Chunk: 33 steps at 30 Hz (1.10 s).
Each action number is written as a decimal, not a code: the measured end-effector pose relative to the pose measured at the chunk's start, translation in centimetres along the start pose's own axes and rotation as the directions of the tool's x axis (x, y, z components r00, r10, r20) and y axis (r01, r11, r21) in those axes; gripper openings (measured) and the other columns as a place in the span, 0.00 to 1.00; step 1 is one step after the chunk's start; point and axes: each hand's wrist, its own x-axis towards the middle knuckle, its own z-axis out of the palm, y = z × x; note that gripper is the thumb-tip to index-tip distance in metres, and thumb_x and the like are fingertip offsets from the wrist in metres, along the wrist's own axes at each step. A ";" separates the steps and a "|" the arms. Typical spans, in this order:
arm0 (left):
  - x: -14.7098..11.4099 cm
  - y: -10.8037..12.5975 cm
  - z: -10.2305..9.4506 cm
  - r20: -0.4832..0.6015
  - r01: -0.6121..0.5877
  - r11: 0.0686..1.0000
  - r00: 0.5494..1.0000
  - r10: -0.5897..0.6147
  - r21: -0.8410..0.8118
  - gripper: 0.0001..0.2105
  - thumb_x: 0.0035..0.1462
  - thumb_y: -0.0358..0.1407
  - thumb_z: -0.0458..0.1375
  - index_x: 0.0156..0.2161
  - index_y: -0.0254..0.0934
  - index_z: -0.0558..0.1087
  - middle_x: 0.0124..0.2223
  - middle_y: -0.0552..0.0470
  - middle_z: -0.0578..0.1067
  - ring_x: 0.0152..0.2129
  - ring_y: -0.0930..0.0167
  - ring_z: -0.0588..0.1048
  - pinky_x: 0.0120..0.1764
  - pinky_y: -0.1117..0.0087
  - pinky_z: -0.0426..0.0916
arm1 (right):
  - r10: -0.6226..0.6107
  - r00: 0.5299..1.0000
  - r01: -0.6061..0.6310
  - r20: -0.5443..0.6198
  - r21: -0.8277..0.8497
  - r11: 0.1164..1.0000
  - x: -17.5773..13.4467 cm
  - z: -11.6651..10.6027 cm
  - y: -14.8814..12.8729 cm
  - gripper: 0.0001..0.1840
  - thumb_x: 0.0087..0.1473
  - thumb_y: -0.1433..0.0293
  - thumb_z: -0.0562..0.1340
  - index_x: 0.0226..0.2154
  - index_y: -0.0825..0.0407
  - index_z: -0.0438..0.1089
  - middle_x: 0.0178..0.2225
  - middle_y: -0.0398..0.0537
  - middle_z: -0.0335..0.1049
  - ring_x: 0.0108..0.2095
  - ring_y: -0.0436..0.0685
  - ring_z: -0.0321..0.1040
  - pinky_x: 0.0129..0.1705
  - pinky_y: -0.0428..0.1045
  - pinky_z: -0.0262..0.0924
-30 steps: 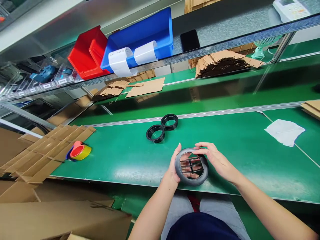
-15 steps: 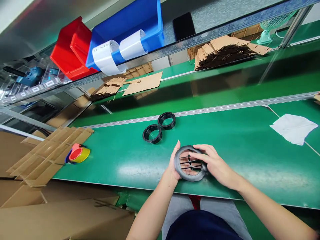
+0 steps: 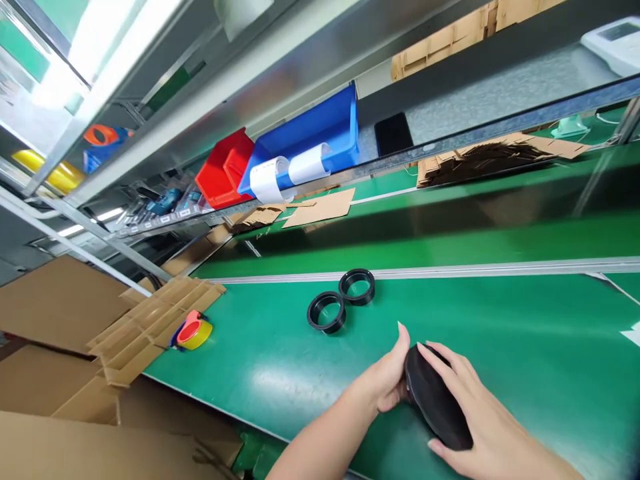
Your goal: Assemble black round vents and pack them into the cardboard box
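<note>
Holding a black round part at a tilt above the green bench, the left hand cups its left side, thumb raised, while the right hand spans its face, fingers spread. Beyond sit 2 black rings. White labels hang on a blue bin, their print too small to read.

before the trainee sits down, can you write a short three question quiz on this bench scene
1. True or false: the left hand and right hand both touch the dark part.
2. The bin beside the blue bin is: a) yellow, b) red, c) green?
3. How many black rings lie on the green bench?

Key: 1 true; 2 b, the red bin; 3 two.
</note>
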 end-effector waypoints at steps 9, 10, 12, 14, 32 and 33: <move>4.9 13.4 -9.9 -0.479 0.435 0.207 0.739 0.474 0.876 0.56 0.41 0.57 0.67 0.70 0.42 0.44 0.71 0.29 0.41 0.67 0.39 0.38 0.60 0.30 0.36 | 0.121 0.955 -0.098 -0.270 0.100 0.990 -0.1 0.0 2.7 0.46 0.55 0.58 0.61 0.69 0.43 0.38 0.66 0.57 0.43 0.65 0.72 0.46 0.64 0.67 0.51; 5.3 13.9 -10.3 -0.485 0.442 0.202 0.765 0.423 0.874 0.56 0.40 0.55 0.68 0.69 0.40 0.46 0.70 0.26 0.46 0.66 0.37 0.44 0.59 0.30 0.39 | 0.112 0.951 -0.085 -0.288 0.104 0.991 -0.1 0.1 2.9 0.46 0.56 0.58 0.61 0.69 0.43 0.37 0.66 0.57 0.42 0.65 0.72 0.45 0.64 0.67 0.52; 5.5 13.5 -9.8 -0.421 0.379 0.183 0.808 0.413 0.907 0.55 0.37 0.50 0.70 0.68 0.37 0.51 0.67 0.25 0.54 0.63 0.37 0.53 0.60 0.34 0.45 | 0.106 0.934 -0.067 -0.341 0.123 0.990 0.0 0.1 3.5 0.46 0.57 0.56 0.60 0.69 0.43 0.37 0.66 0.57 0.42 0.65 0.72 0.45 0.63 0.67 0.53; 4.9 11.5 -8.0 -0.302 0.267 0.141 0.856 0.420 0.953 0.55 0.35 0.47 0.70 0.68 0.39 0.53 0.67 0.30 0.56 0.63 0.42 0.55 0.63 0.42 0.49 | 0.117 0.915 -0.067 -0.387 0.140 0.988 0.2 -0.3 3.9 0.46 0.57 0.53 0.60 0.69 0.43 0.36 0.66 0.57 0.41 0.65 0.72 0.44 0.62 0.67 0.53; -2.6 -4.0 -7.2 -0.577 -0.342 0.804 0.565 0.589 0.486 0.25 0.48 0.25 0.52 0.54 0.33 0.68 0.51 0.39 0.74 0.46 0.62 0.75 0.50 0.57 0.70 | 0.079 0.997 -0.066 0.009 -0.459 0.886 4.2 -0.3 -1.6 0.57 0.44 0.48 0.70 0.69 0.49 0.49 0.62 0.65 0.46 0.61 0.75 0.48 0.59 0.66 0.56; -2.3 -4.8 -7.8 -0.603 -0.344 0.806 0.538 0.589 0.481 0.23 0.48 0.25 0.51 0.52 0.32 0.69 0.49 0.39 0.75 0.44 0.63 0.75 0.48 0.59 0.71 | 0.081 0.996 -0.061 0.022 -0.481 0.875 4.7 0.0 -1.7 0.56 0.45 0.46 0.69 0.68 0.51 0.50 0.62 0.66 0.47 0.61 0.76 0.48 0.59 0.66 0.56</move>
